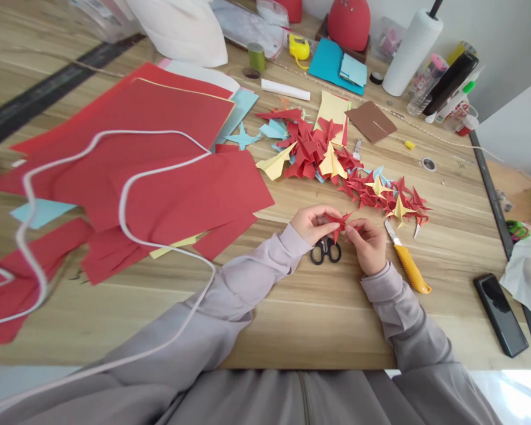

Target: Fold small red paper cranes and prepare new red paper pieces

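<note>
A small folded red paper piece (340, 223) with several points is held up between my two hands. My left hand (315, 224) pinches its left side between thumb and fingers. On the other side, my right hand (367, 243) has thumb and fingertips closed on its right edge. Black-handled scissors (325, 252) lie on the table just below the hands, their blades partly hidden. Beyond the hands is a pile of folded red paper pieces (310, 147), with some yellow and light blue ones among them.
Red paper sheets (194, 189) cover the left, with a white cable (124, 206) across them. A yellow utility knife (411, 268) and a black phone (500, 316) lie at the right. A white bottle (412, 53) stands at the back.
</note>
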Action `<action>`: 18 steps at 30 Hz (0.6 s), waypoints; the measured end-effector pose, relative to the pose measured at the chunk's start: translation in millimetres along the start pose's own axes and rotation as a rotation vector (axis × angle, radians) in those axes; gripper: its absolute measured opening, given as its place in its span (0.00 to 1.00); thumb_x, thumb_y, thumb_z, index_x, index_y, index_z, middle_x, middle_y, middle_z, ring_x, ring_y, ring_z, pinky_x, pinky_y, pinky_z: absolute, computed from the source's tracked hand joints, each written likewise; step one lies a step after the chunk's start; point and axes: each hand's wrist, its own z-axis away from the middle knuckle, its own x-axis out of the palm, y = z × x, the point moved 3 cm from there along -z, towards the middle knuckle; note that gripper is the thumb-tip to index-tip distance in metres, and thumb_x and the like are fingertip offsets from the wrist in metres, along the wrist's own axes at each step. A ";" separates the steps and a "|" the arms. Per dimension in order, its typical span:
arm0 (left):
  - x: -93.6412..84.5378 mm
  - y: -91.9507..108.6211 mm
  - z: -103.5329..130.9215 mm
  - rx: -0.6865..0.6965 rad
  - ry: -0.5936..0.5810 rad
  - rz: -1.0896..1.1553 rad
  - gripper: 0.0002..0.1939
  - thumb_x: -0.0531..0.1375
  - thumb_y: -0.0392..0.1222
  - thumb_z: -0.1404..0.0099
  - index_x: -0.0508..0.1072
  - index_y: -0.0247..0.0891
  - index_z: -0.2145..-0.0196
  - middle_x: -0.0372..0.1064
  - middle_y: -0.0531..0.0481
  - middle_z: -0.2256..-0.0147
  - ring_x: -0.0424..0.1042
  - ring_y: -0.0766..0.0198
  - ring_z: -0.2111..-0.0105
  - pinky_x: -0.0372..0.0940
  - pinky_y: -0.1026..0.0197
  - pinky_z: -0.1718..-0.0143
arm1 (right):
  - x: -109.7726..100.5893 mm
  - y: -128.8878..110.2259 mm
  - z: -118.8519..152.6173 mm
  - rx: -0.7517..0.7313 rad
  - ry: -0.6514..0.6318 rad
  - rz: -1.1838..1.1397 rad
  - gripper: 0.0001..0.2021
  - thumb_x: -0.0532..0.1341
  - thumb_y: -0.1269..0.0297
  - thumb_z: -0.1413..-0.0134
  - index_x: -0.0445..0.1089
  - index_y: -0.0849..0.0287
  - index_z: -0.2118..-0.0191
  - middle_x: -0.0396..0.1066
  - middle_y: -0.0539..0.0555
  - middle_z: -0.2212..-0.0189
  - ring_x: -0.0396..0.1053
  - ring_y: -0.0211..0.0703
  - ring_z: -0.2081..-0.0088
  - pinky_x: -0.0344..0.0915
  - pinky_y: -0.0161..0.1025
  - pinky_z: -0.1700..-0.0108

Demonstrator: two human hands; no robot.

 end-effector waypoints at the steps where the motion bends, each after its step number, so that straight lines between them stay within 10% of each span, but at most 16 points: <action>1: 0.3 0.9 0.5 -0.001 -0.015 -0.027 0.14 0.66 0.42 0.54 0.73 0.33 0.69 0.73 0.49 0.74 0.71 0.67 0.76 0.69 0.64 0.73 | -0.5 -0.1 -0.6 0.010 -0.007 -0.011 0.11 0.64 0.55 0.55 0.68 0.58 0.73 0.67 0.48 0.82 0.63 0.35 0.80 0.62 0.35 0.76; 18: -0.2 -5.6 3.9 -0.065 0.026 -0.094 0.13 0.67 0.40 0.54 0.76 0.33 0.68 0.74 0.48 0.75 0.71 0.66 0.79 0.71 0.63 0.74 | -1.7 -5.3 1.0 -0.096 -0.036 -0.016 0.09 0.64 0.58 0.54 0.66 0.57 0.70 0.66 0.48 0.77 0.64 0.36 0.76 0.63 0.36 0.72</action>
